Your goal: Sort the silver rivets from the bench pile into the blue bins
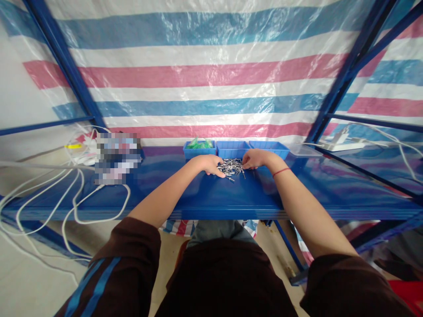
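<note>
A pile of small silver metal pieces that look like pop rivets (231, 166) lies on the blue tabletop, with a few loose ones at its front edge. At the pile's left side rests my left hand (210, 164), thumb and fingers apart and touching the pieces. My right hand (255, 158) is at the right side, its thumb and fingertips pinched together on a rivet at the pile's edge. Just behind the pile stand three blue bins: the left bin (194, 153) holds green items, while the middle bin (233, 147) and right bin (277, 151) show blue interiors.
A blue metal table (224, 207) runs across the view, with blue frame posts on both sides. White cables (77, 198) loop over its left end beside a blurred-out object (117, 158). A clear plastic lid (306, 150) and a white power strip (343, 143) are at right.
</note>
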The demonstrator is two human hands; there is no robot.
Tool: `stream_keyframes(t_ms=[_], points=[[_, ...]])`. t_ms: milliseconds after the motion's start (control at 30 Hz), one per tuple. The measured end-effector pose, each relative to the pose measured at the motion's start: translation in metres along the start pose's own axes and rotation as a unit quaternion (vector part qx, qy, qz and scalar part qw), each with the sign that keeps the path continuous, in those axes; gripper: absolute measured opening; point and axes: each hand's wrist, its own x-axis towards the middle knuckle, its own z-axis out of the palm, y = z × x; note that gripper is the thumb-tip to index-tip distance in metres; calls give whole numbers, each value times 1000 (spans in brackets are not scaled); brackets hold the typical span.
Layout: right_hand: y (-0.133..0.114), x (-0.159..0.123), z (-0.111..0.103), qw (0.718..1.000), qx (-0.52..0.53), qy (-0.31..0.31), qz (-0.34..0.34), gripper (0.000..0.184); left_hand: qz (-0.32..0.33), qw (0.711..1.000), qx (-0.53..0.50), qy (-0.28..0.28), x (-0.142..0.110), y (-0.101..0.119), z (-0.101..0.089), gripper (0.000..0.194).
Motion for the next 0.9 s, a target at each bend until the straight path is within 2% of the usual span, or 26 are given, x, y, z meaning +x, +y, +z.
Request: stream_keyframes(t_ms=[100,200,333,533,633,733,900], points=[[-1,3,2,999,-20,40,-27,5,49,997,-28,58,9,-4,8,65],[0,4,1,997,-25,66,-44,7,95,989,-22,113,17,-6,14,47],[2,2,-2,992,-5,110,-61,5,141,970,-6,198,25,-7,17,34],[5,-2,-7,981,24,179,-69,9,155,968,13,196,28,-8,18,37],[2,-6,-7,977,107,165,-86,13,149,968,-10,199,29,-9,19,38],[-3,-9,-6,959,217,145,-113,10,145,958,-81,233,32,-9,20,38],[-8,-12,-6,926,329,137,-122,8,161,906,-203,335,36,-4,19,26]])
